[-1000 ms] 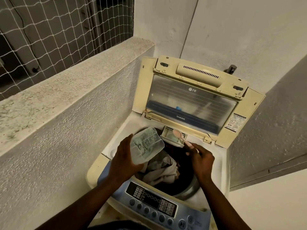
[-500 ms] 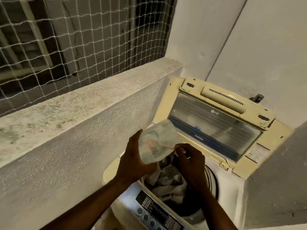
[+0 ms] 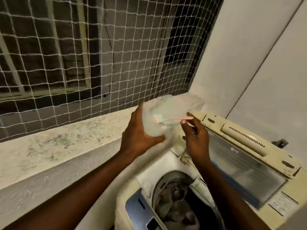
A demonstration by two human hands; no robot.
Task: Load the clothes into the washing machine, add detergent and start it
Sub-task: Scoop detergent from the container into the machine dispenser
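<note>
My left hand (image 3: 139, 138) grips a translucent plastic detergent container (image 3: 167, 113), raised above the concrete ledge and tilted with its mouth to the right. A thin pink scoop (image 3: 184, 118) reaches into that mouth, its handle pinched by my right hand (image 3: 196, 138). Below at the right stands the top-loading washing machine (image 3: 132, 193) with its yellowed lid (image 3: 245, 146) standing open. Grey and pale clothes (image 3: 172, 211) lie in the drum. The blue control panel (image 3: 139, 211) shows at the bottom edge. Everything is blurred by motion.
A rough concrete ledge (image 3: 58, 146) runs along the left, topped by white safety netting (image 3: 83, 55) over a dark window. White walls (image 3: 265, 63) close the corner behind the machine. A dark tap fitting (image 3: 280, 143) sits on the wall behind the lid.
Both hands rose from over the drum to above the ledge, carrying the container and scoop. The scoop went from the machine's drawer into the container. My view swung up and left.
</note>
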